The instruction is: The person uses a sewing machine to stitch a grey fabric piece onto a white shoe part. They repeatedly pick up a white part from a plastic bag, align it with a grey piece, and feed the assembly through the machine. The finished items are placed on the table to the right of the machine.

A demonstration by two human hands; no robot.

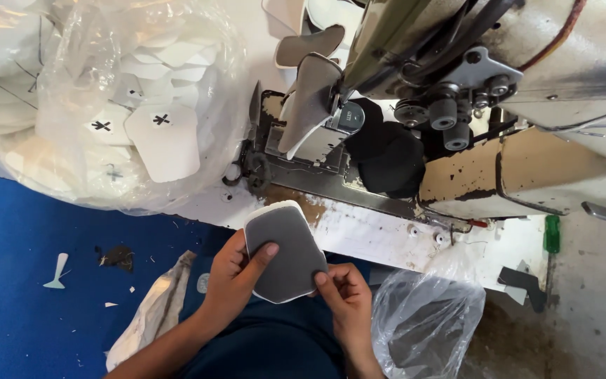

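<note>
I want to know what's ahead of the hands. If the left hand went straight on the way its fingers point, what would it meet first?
The left hand already grips the grey padded piece. Beyond that, probably the sewing machine's worn white base, though depth is unclear.

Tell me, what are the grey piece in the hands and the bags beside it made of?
Grey piece: probably foam or padded fabric, matte, with a white edge. Clear bag: thin glossy plastic, crinkled, see-through. Bag of white pieces: the same.

A small stitching workshop is showing itself here: a worn industrial sewing machine (499, 105) is standing on a chipped white table (380, 235), with plastic bags of cut white pieces (142, 105) lying beside it above a scrap-littered blue floor (29, 260).
</note>
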